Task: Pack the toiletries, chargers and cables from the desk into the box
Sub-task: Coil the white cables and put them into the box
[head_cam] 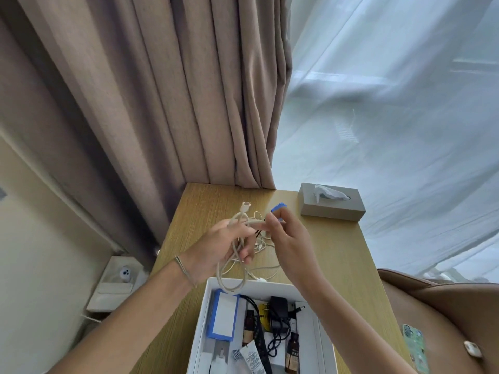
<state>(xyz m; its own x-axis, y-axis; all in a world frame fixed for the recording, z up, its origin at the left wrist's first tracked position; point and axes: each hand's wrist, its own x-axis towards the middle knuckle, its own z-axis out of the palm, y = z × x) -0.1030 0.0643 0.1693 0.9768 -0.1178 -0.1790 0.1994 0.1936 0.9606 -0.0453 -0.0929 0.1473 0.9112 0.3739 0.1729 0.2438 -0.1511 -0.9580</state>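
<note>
My left hand (218, 245) grips a beige cable (232, 276) in loose loops above the desk; its plug end (246, 204) sticks up past my fingers. My right hand (287, 238) pinches the same cable near its upper loop. A loop hangs down over the far rim of the white box (198, 333). Inside the box lie a blue-edged white pack (222, 318), a black charger with its cord (278, 314), brown bottles (292, 352) and a white tube (252, 359). More thin white cables (263, 245) and a small blue object (278, 207) lie on the desk behind my hands.
A grey tissue box (332, 202) stands at the desk's far right. A phone in a patterned case (415, 346) and a small white item (472, 349) lie on the brown chair to the right. Curtains hang behind the wooden desk (337, 252).
</note>
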